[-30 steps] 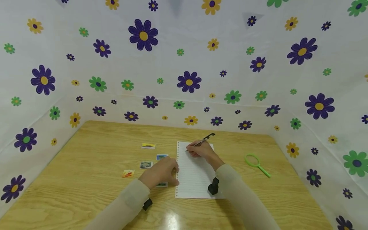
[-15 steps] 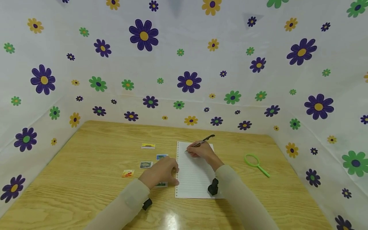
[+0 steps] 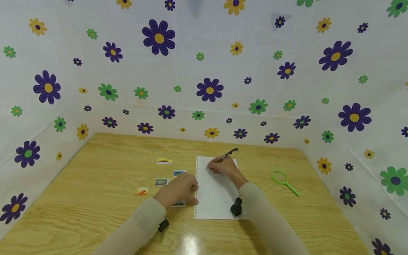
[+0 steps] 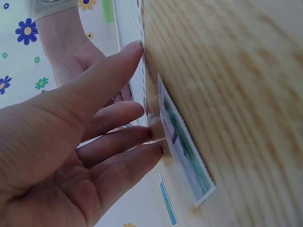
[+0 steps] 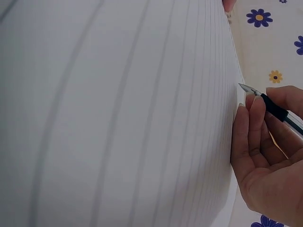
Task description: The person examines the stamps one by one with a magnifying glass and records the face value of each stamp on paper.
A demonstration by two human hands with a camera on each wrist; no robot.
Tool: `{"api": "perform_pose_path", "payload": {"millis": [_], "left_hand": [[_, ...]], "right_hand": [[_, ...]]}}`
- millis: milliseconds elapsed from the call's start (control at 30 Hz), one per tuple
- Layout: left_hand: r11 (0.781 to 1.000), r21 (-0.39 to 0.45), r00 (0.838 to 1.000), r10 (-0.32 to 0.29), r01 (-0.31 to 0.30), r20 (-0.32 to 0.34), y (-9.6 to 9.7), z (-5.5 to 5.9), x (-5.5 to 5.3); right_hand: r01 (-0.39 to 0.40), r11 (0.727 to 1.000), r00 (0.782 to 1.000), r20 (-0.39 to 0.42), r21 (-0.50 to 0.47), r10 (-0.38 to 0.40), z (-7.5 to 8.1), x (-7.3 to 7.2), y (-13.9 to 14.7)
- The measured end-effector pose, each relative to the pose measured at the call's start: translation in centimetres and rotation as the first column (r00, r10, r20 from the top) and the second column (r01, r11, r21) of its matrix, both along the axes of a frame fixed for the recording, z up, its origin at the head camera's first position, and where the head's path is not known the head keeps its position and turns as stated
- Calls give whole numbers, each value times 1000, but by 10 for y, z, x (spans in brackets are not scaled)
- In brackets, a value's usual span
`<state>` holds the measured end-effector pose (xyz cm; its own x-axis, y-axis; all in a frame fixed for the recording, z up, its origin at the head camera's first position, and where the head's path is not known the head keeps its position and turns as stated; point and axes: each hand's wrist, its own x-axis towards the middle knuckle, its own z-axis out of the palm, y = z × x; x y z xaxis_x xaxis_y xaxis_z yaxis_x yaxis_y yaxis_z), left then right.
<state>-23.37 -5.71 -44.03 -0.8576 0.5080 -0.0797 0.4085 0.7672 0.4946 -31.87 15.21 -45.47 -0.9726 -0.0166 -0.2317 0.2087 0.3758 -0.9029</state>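
A lined sheet of paper (image 3: 211, 202) with punched holes down its left edge lies on the table. My right hand (image 3: 225, 167) pinches a black-gripped pen (image 5: 276, 109) between thumb and fingers, its tip bare and close over the upper left of the sheet. Along the left edge my left hand (image 3: 179, 190) rests with fingers loosely bent, thumb and fingertips right at the paper's margin. Beneath that hand lies a green stamp-like picture (image 4: 185, 146), partly hidden in the head view. A blue stamp-like picture (image 3: 179, 173) sits just beyond the knuckles.
Left of the sheet lie more small pictures: a yellow one (image 3: 164, 161), a grey-green one (image 3: 162, 182) and an orange one (image 3: 141, 192). A green magnifying glass (image 3: 292, 188) rests to the right. Flower-printed white cloth (image 3: 185, 71) walls the wooden table (image 3: 95, 170) at back and sides.
My right hand and the pen shift only very slightly near the sheet's upper left. The left hand stays in place at the paper's edge.
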Motion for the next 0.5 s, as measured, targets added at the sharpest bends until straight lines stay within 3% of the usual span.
{"api": "perform_pose_path", "payload": {"millis": [500], "left_hand": [[1000, 4, 1000, 5, -5, 7, 0, -2, 0]], "right_hand": [[-22, 999, 1000, -15, 32, 22, -2, -1, -1]]}}
